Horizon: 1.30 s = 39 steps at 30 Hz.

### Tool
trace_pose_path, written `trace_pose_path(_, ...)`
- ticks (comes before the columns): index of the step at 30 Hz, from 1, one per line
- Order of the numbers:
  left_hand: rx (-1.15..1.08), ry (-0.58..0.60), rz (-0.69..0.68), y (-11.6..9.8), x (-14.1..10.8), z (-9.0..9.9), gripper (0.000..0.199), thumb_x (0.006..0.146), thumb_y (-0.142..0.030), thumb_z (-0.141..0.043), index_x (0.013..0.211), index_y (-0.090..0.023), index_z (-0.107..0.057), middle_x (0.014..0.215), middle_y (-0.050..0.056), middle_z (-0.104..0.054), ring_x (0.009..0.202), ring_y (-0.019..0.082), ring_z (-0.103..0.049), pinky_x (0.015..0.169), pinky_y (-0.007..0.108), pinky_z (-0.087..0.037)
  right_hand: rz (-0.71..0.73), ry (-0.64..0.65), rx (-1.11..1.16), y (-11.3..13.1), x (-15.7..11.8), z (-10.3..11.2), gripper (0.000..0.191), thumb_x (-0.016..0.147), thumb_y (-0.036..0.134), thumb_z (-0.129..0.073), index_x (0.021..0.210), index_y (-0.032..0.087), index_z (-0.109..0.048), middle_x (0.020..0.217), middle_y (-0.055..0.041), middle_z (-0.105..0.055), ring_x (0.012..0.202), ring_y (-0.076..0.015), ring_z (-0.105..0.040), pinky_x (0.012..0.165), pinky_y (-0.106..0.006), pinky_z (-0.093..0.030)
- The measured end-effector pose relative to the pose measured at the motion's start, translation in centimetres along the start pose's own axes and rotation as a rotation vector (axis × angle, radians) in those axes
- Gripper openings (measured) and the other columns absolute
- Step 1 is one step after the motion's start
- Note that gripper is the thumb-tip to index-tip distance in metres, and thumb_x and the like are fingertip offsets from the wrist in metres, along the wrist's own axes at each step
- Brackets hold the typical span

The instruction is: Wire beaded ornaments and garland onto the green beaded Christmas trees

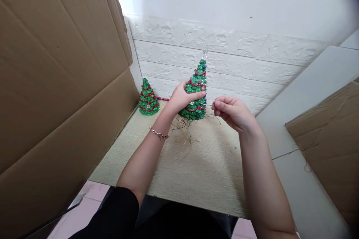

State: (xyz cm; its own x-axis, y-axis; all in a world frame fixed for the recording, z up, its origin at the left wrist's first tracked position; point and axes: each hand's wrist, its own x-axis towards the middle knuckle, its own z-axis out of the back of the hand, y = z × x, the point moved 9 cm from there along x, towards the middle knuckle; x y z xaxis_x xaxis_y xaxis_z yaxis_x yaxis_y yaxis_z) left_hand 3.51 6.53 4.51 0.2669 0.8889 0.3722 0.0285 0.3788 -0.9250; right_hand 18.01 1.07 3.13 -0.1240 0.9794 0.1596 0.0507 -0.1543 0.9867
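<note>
Your left hand [182, 99] wraps the lower half of the larger tree [199, 78], thumb laid across the front; the fingers go round the back, mostly out of sight. That grip is spread only as wide as the tree's body and has firm-looking hold of it, probably to steady it against the pull of the thread [206, 104]. Your right hand [228, 108] has a much smaller grip: thumb and forefinger pinch together on the thread with no gap to be seen between them, the other fingers curled in. Holding it off to the right of the tree seems meant to keep the thread clear of the beads; it looks nearly straight, though you can't tell how taut it is.

The larger tree is above the far part of the bench [168, 175], in front of the white brick wall [241, 59]. Loose strands [189, 134] spread under its base, so whether it touches the bench can't be told. Its long axis runs from the broad base up to the clear tip [205, 53], which points upward and leans slightly to your right. The smaller tree [147, 99] stands upright on the bench to the left, well apart from your hands, perhaps set there to leave you working room.
</note>
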Motion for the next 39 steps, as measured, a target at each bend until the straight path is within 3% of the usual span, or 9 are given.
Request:
trace_pose_path(8,0.015,-0.020,0.028,-0.2,-0.2,0.1,0.047,0.065,-0.033,-0.083,0.103,-0.016,-0.062,0.108,0.011,-0.072,0.098,0.024,-0.068,0.088,0.037,-0.052,-0.011,0.011,0.096,-1.1,0.5,-1.6,0.050,0.040,0.056,-0.093,0.064,0.022,-0.065,0.063,0.0009,-0.065,0.052,-0.0104,-0.050,0.051,-0.026,-0.045)
trace_pose_path(13,0.005,-0.006,0.022,0.0,-0.1,0.0,0.050,0.064,-0.036,-0.084,0.104,-0.016,-0.062,0.109,0.011,-0.072,0.099,0.025,-0.068,0.088,0.037,-0.052,0.186,-0.072,0.011,0.1,0.7,-0.5,0.045,0.057,0.060,-0.085,0.070,0.020,-0.068,0.065,-0.0012,-0.066,0.051,-0.0103,-0.049,0.050,-0.025,-0.042)
trace_pose_path(17,-0.016,-0.010,0.046,0.2,-0.2,-0.2,0.059,0.061,-0.037,-0.086,0.108,-0.015,-0.059,0.110,0.012,-0.072,0.100,0.025,-0.068,0.089,0.038,-0.052,0.445,-0.333,-0.274,2.7,-0.9,1.1,0.034,0.071,0.054,-0.076,0.070,0.021,-0.068,0.065,-0.0013,-0.065,0.055,-0.0137,-0.052,0.054,-0.029,-0.044)
trace_pose_path(20,0.007,-0.017,0.062,0.3,-0.2,-0.3,0.061,0.061,-0.037,-0.086,0.111,-0.014,-0.059,0.112,0.013,-0.071,0.103,0.026,-0.067,0.091,0.039,-0.051,0.613,-0.497,-0.578,4.7,-2.8,0.7,0.026,0.083,0.045,-0.066,0.072,0.022,-0.067,0.068,-0.0020,-0.067,0.062,-0.0164,-0.056,0.061,-0.032,-0.046)
trace_pose_path(24,0.040,-0.026,0.052,0.4,-0.1,-0.3,0.061,0.061,-0.037,-0.086,0.112,-0.013,-0.061,0.115,0.015,-0.069,0.106,0.027,-0.065,0.095,0.042,-0.050,0.740,-0.504,-0.796,5.5,-3.7,-1.3,0.022,0.088,0.033,-0.059,0.069,0.022,-0.064,0.069,-0.0027,-0.067,0.062,-0.0165,-0.058,0.063,-0.031,-0.046)
trace_pose_path(28,0.014,-0.021,0.042,0.4,-0.1,-0.3,0.054,0.063,-0.034,-0.084,0.108,-0.014,-0.062,0.111,0.014,-0.071,0.103,0.026,-0.066,0.095,0.042,-0.049,0.641,-0.434,-0.800,4.1,-2.6,-2.1,0.020,0.086,0.030,-0.060,0.068,0.023,-0.064,0.070,-0.0024,-0.068,0.063,-0.0165,-0.057,0.065,-0.032,-0.045)
trace_pose_path(33,0.058,-0.045,0.048,0.2,-0.1,-0.1,0.057,0.062,-0.035,-0.084,0.110,-0.014,-0.061,0.112,0.014,-0.070,0.105,0.028,-0.065,0.094,0.042,-0.049,0.391,-0.326,-0.454,1.2,-0.4,-1.4,0.017,0.076,0.036,-0.067,0.069,0.021,-0.065,0.060,0.0018,-0.059,0.055,-0.0133,-0.048,0.056,-0.028,-0.039)
trace_pose_path(39,0.157,-0.064,0.038,0.1,-0.1,-0.1,0.060,0.060,-0.036,-0.084,0.110,-0.015,-0.060,0.112,0.013,-0.069,0.105,0.029,-0.064,0.093,0.043,-0.048,0.157,-0.234,-0.199,-1.4,1.5,-0.7,0.051,0.053,0.053,-0.082,0.057,0.023,-0.041,0.048,0.0092,-0.036,0.046,-0.0078,-0.030,0.046,-0.024,-0.026)
